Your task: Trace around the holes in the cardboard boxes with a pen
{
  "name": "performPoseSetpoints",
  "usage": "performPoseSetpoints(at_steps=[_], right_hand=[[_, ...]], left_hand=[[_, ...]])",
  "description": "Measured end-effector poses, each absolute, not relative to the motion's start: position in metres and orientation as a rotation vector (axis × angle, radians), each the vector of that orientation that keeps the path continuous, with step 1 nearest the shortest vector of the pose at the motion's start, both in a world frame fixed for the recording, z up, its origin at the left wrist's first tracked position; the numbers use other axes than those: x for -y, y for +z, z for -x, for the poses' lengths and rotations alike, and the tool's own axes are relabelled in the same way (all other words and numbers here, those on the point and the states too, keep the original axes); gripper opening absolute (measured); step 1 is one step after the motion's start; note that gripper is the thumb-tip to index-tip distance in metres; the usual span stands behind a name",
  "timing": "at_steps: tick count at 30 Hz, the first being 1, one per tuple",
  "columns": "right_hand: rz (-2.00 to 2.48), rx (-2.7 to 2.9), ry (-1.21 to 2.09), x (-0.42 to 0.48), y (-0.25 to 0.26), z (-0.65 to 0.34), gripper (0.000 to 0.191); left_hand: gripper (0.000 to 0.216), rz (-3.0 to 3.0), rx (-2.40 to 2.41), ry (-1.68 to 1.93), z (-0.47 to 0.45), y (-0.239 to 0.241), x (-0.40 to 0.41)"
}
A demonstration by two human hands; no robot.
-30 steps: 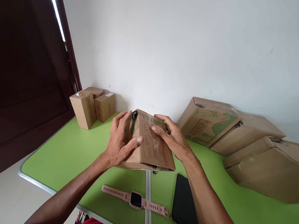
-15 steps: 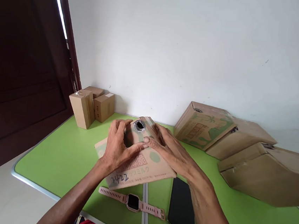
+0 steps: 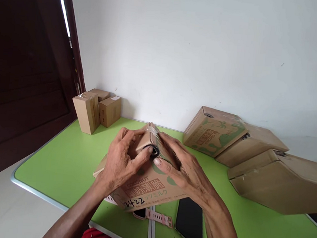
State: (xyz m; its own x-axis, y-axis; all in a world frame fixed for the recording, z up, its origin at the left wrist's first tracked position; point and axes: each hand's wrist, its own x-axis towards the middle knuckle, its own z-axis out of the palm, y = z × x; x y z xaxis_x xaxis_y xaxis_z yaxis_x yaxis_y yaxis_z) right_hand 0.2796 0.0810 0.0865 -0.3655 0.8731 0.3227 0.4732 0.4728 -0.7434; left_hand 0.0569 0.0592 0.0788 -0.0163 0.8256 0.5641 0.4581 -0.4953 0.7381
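Note:
Both hands grip a brown cardboard box (image 3: 147, 187) with green and red print and "2422" handwritten on its front. My left hand (image 3: 122, 158) is wrapped over the upper left side, its thumb at the edge of a dark round hole near the top. On the right slope, my right hand (image 3: 183, 166) has its fingers along the far side and its thumb just below the hole. The box is tilted, with its taped top edge toward the wall. Partly under its lower edge lies a pink-strapped smartwatch (image 3: 160, 218). A dark smartphone (image 3: 190, 223) lies beside my right wrist.
Three small cardboard boxes (image 3: 84, 113) stand at the table's far left corner. Larger cardboard boxes (image 3: 215, 134) line the back right, one printed with green palms. The green table (image 3: 56, 161) meets a white wall behind; a dark door (image 3: 26, 65) is at left.
The box has tipped and come nearer, so its lower edge now covers part of the watch. My left thumb has moved to the hole, and my right thumb has shifted lower.

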Motion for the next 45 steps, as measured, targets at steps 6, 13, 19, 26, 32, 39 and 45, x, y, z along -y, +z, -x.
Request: performPoseSetpoints(at_steps=[6, 13, 19, 26, 32, 39, 45], right_hand=[[1.198, 2.045, 0.399, -0.076, 0.084, -0.269, 0.068], [1.335, 1.927, 0.223, -0.064, 0.082, -0.242, 0.056], [1.228, 1.932, 0.343, -0.075, 0.094, -0.238, 0.050], [1.217, 1.944, 0.283, -0.077, 0.097, -0.228, 0.042], [1.037, 1.837, 0.492, -0.089, 0.085, -0.259, 0.048], [1.508, 1.623, 0.119, -0.079, 0.038, -0.357, 0.036], [1.654, 2.033, 0.314, -0.102, -0.039, -0.344, 0.017]], left_hand=[[0.044, -1.968, -1.388, 1.535, -0.067, 0.085, -0.062], [0.052, -1.998, -1.373, 1.335, -0.041, 0.090, -0.060], [0.059, -2.174, -1.211, 1.193, -0.019, 0.094, -0.075], [0.041, -2.194, -1.125, 1.220, -0.037, 0.084, -0.084], [0.033, -2.182, -1.220, 1.255, -0.046, 0.087, -0.092], [0.034, -2.169, -1.267, 1.349, -0.039, 0.084, -0.089], [0.037, -2.208, -1.238, 1.324, -0.044, 0.084, -0.086]])
